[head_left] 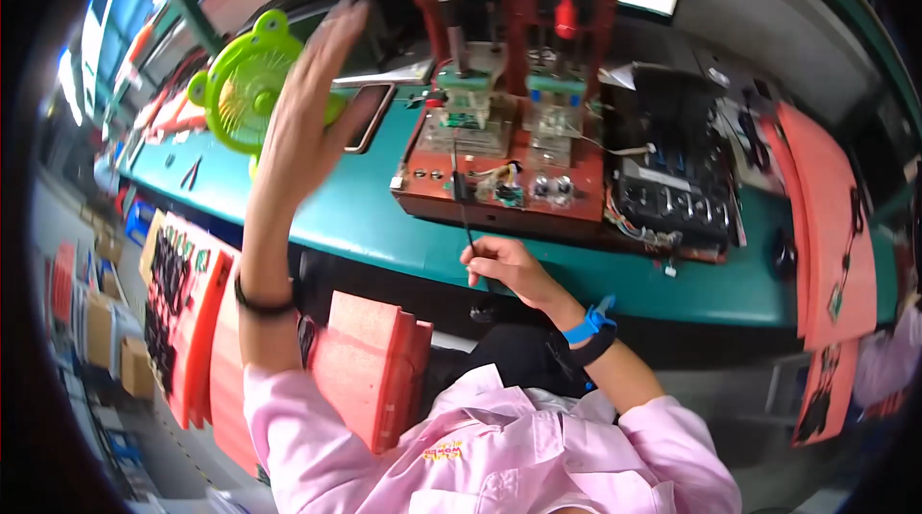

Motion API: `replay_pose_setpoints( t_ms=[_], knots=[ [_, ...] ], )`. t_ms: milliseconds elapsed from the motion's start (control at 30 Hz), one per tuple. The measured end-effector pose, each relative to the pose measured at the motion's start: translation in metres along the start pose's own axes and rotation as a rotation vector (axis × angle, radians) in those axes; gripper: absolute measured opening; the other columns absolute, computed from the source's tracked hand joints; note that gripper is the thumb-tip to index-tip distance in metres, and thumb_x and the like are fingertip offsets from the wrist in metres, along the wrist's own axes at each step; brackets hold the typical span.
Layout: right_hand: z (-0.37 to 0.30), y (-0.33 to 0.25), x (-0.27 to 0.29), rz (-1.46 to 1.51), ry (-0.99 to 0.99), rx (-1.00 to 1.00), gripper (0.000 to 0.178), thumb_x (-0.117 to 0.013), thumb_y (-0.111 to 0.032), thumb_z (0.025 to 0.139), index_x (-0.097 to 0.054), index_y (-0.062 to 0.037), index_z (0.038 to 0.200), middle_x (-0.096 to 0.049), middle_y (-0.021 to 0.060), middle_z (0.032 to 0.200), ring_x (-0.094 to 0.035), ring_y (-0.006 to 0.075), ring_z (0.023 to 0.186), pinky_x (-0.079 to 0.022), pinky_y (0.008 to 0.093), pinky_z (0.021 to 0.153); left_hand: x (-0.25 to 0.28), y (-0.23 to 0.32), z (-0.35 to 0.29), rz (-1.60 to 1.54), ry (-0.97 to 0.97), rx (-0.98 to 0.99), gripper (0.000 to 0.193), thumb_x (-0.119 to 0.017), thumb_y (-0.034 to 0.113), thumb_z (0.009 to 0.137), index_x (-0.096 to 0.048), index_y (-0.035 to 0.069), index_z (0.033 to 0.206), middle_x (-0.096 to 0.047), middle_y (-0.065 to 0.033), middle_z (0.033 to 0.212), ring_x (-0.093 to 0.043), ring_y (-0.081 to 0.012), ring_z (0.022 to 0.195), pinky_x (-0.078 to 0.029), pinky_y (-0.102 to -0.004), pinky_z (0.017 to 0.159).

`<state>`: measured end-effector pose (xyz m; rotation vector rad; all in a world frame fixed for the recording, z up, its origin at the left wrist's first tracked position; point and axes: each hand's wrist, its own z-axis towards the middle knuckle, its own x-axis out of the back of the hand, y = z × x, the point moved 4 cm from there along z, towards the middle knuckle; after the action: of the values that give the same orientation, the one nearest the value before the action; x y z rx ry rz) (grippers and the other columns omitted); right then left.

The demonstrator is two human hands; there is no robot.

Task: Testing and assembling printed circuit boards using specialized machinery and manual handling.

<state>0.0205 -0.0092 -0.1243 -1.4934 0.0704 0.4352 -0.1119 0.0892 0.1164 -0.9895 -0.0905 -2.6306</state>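
Observation:
My left hand (307, 120) is raised over the left part of the bench, fingers stretched out and slightly blurred, holding nothing. Behind it are a green frog-shaped fan (240, 82) and a phone (370, 115) lying on the bench. My right hand (509, 269) is at the bench's front edge, thumb and fingers pinched on a thin black cable (461, 192). That cable has a thicker middle and runs up toward the left station of a reddish-brown test fixture (495, 211). A small green circuit board (466, 115) sits in that station; the cable's upper end is hard to make out.
The fixture's second station (555, 101) has a red-handled clamp (565, 19). A black control box (672, 207) with wires stands right of it. Pink foam sheets (831, 226) lie at the right bench end; more foam stacks (365, 360) stand below the bench. Tweezers (191, 174) lie at the left.

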Motion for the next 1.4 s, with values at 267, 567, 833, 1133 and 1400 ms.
replay_pose_setpoints(
  t_ms=[267,567,833,1133,1400],
  knots=[
    [-0.011,-0.006,-0.012,-0.004,0.087,-0.044,0.011,-0.053,-0.009,0.081,-0.049,-0.0022,0.089,-0.054,0.0042,0.087,-0.053,0.0109,0.079,-0.042,0.0245,0.075,-0.029,-0.043,0.112,0.141,0.218,-0.215,0.03,-0.055,0.021,0.08,-0.055,0.004,0.105,-0.061,-0.0135,0.095,-0.051,-0.0314,0.102,-0.042,-0.0335,0.08],
    [-0.021,-0.009,-0.016,-0.015,-0.069,-0.019,0.03,-0.052,-0.012,0.083,-0.044,-0.0009,0.11,-0.051,0.0105,0.105,-0.052,0.0174,0.096,-0.039,0.0307,0.085,-0.02,-0.119,0.199,0.5,-0.077,0.631,0.044,-0.054,0.041,0.08,-0.054,0.016,0.116,-0.065,-0.0106,0.085,-0.062,-0.0242,0.079,-0.045,-0.0306,0.071],
    [-0.005,-0.059,-0.038,0.24,-0.175,0.173,0.057,-0.045,-0.022,0.089,-0.015,-0.0163,0.136,-0.036,0.0181,0.13,-0.051,0.0342,0.103,-0.044,0.041,0.084,-0.129,-0.085,-0.023,-0.4,-0.538,0.188,0.041,-0.063,0.028,0.076,-0.053,0.004,0.108,-0.059,-0.0115,0.094,-0.055,-0.0194,0.087,-0.042,-0.0346,0.078],
    [0.002,-0.078,-0.048,0.392,-0.07,0.257,0.06,-0.039,-0.031,0.089,-0.004,-0.0255,0.137,-0.032,0.019,0.132,-0.052,0.0416,0.097,-0.054,0.0456,0.065,-0.161,-0.083,-0.026,-0.805,-0.631,0.224,0.052,-0.067,0.022,0.064,-0.054,0.009,0.113,-0.059,-0.0107,0.098,-0.054,-0.0223,0.092,-0.042,-0.0307,0.08],
    [-0.02,-0.012,-0.045,0.251,-0.016,0.02,0.056,-0.036,-0.028,0.091,-0.004,-0.0256,0.137,-0.036,0.0198,0.128,-0.054,0.0402,0.094,-0.055,0.0453,0.062,-0.167,-0.079,-0.021,-0.721,-0.352,0.134,0.038,-0.065,0.014,0.057,-0.056,0.007,0.093,-0.05,-0.0082,0.09,-0.052,-0.0242,0.084,-0.043,-0.0333,0.07]
  ],
)
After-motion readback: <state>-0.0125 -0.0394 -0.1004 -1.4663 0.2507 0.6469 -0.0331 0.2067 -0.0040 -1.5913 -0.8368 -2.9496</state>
